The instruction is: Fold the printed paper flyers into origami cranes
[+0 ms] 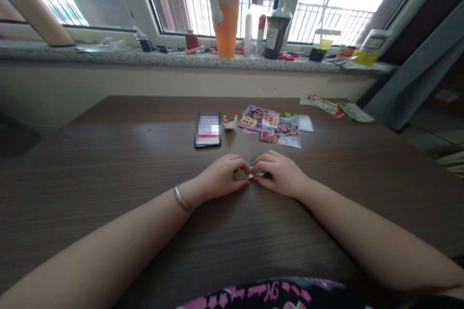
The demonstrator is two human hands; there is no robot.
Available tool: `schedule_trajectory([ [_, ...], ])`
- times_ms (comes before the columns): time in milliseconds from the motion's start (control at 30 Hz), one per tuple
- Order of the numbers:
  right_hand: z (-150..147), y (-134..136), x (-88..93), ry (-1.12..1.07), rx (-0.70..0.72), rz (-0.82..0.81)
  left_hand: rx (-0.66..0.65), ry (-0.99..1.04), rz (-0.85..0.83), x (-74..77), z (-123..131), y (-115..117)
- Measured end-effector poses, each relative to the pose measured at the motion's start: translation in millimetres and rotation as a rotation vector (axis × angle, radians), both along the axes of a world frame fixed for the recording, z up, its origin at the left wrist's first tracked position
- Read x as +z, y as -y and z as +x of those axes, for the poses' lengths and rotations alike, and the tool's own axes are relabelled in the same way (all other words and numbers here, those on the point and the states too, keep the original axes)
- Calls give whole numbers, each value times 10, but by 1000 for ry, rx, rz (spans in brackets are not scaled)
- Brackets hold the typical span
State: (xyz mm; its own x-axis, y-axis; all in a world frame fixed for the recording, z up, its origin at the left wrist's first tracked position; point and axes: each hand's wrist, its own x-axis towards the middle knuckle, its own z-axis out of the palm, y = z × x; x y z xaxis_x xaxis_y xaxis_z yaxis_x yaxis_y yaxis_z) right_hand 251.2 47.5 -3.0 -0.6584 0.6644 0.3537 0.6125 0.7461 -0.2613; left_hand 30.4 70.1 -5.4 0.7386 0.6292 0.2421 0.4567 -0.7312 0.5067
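Both hands meet over the brown tabletop, pinching a small pale folded piece of paper (250,174) between them. My left hand (230,172), with a silver bangle at the wrist, has its thumb and fingers closed on the paper's left part. The right part is pinched by my right hand (279,172), close beside the left fingertips. Much of the paper is hidden by the fingers. Just beyond the hands stands a small folded paper piece (229,122) with red and cream print, next to a phone-like device (208,130) with a blurred screen.
Colourful printed leaflets (280,131) overlap on the table (163,164) beyond my right hand. More packets or leaflets (326,105) lie near the far right edge. On the granite windowsill (170,59) stand a tall orange drink cup (226,24), a dark lidded cup (276,34) and several bottles.
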Motion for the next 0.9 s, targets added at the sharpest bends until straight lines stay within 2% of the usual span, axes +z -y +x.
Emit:
schedule_trajectory([
  [100,-11,25,20,-55,-20,-37,-18,28,-53,6,-7,-7],
  [233,-27,24,5,-160,-78,-168,-16,66,-103,4,-4,-14],
  [433,-45,-27,-59,-229,-107,-243,8,83,-34,-19,20,-9],
  [667,-50,-92,-101,-286,-39,-178,35,11,66,-15,37,-7],
  [900,-31,-126,-120,-154,-88,-68,23,7,123,-19,37,-17],
])
